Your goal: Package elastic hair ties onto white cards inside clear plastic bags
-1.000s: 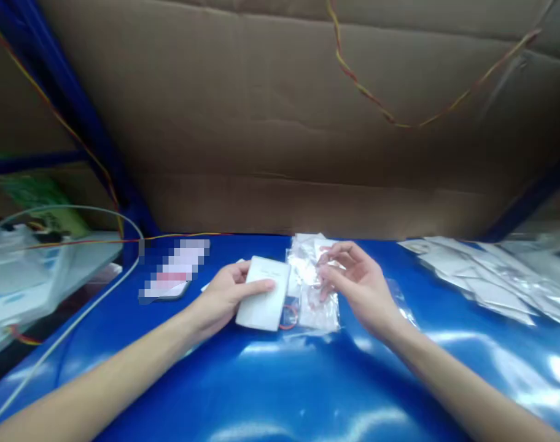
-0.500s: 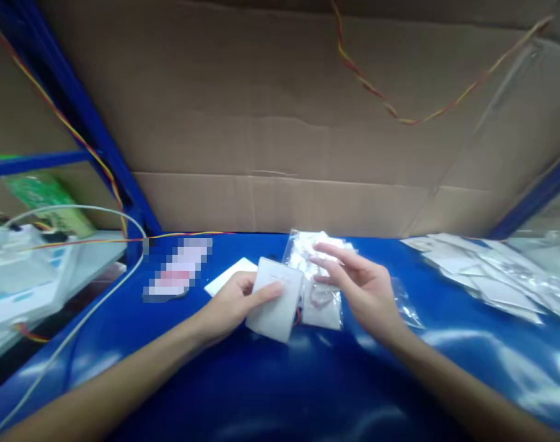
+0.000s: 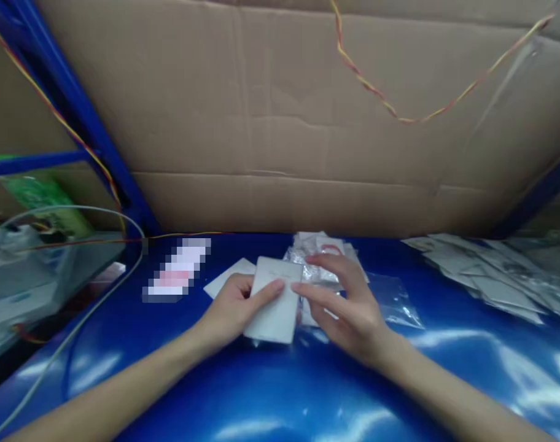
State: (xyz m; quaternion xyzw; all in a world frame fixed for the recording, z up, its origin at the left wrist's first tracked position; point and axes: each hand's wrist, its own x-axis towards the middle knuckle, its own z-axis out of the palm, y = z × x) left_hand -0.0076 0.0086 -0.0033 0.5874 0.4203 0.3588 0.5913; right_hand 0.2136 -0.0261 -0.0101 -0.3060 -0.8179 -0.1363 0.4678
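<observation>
White card, held over blue table [image 3: 280, 393]
Left hand [image 3: 231, 307] pinched 1 white card [image 3: 275, 301], thumb on top; right hand [image 3: 349, 307] fingertips touched its right edge, over clear bags [image 3: 390, 301]. Probably light, stiff, slick; best gripped by edges.

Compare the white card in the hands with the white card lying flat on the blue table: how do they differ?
The held white card is gripped by the left hand and touched by the right hand; the flat card lies untouched. The held one is in full view; the flat one is partly hidden. Both are white rectangles.
</observation>
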